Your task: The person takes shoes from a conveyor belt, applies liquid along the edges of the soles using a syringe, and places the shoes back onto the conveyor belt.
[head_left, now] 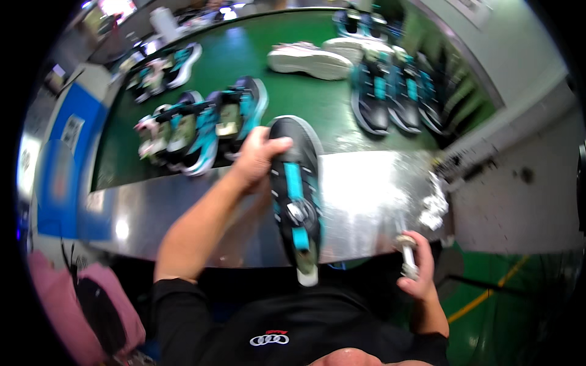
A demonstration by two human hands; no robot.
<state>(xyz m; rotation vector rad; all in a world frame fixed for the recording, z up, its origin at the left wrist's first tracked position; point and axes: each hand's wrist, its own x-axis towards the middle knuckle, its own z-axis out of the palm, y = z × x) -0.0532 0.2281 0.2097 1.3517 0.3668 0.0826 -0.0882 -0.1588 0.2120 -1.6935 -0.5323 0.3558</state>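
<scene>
A black and teal sports shoe (294,189) with a round dial on its upper hangs over the metal front strip of the table, toe pointing away from me. My left hand (256,157) grips it at the toe end, thumb across the top. From the heel opening near my body sticks a pale tab or insert (307,274). Off to the right, at the table's front edge, my right hand (421,265) is closed round a short whitish tool (409,259) with a thin tip; motion blur hides its exact kind. The tool is apart from the shoe.
Several similar shoes (204,137) stand at the left on the green tabletop (305,100). More dark shoes (371,100) line the right side, beside a shoe with its white sole (311,60) showing. Crumpled whitish material (434,207) lies at the metal strip's right end, by a grey panel (510,207).
</scene>
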